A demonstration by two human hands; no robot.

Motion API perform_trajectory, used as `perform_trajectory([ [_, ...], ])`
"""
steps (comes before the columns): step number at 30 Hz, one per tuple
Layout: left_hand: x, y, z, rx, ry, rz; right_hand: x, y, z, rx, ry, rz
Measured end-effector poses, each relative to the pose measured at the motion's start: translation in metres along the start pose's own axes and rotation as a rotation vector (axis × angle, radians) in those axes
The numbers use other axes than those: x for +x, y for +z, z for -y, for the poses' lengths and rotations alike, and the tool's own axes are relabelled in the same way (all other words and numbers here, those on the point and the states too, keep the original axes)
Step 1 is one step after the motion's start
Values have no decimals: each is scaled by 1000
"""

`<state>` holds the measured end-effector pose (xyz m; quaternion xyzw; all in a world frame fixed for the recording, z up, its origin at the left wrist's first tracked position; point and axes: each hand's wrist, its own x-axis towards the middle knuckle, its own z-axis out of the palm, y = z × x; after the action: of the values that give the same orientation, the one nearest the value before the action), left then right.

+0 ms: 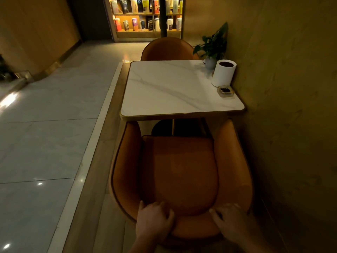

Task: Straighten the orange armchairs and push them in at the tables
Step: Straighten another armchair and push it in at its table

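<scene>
An orange armchair (179,167) stands in front of me, facing a white marble table (171,90) with a gold rim. The tips of its arms reach the table's near edge. My left hand (155,219) grips the top of the chair's backrest on the left, fingers curled over it. On the right of that backrest my right hand (230,220) grips it the same way. A second orange armchair (167,49) is across the table, its back showing above the far edge.
On the table's right side stand a white cylinder (223,74), a small glass ashtray (226,91) and a potted plant (213,46). A wall runs close along the right. Tiled floor lies to the left beyond a step edge. A lit bookshelf (145,15) is at the back.
</scene>
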<state>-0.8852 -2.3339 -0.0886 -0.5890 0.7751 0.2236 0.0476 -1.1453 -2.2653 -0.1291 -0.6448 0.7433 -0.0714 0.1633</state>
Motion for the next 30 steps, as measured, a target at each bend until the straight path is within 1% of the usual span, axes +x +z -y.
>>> perform_trajectory([
  [7,-2,0,-6,0,-27,24,-3,12,-9,19,-27,-194],
  [9,2,1,-11,-20,-36,23,1,11,-16,16,-42,-219],
  [14,16,2,-41,-30,-35,59,19,-10,-43,34,-11,-134],
  [16,22,3,-52,-41,-34,78,27,-20,-50,35,30,-118],
  [18,29,4,-58,-58,-35,63,35,-24,-59,39,74,-98],
  [20,34,4,-60,-77,-34,54,40,-25,-63,64,107,-81],
  [26,33,1,-56,-130,-7,49,40,-22,-65,141,107,-96],
  [28,29,-1,-54,-136,33,73,41,-23,-68,137,114,-53],
  [30,23,0,-49,-80,42,65,43,-22,-69,128,102,0],
])
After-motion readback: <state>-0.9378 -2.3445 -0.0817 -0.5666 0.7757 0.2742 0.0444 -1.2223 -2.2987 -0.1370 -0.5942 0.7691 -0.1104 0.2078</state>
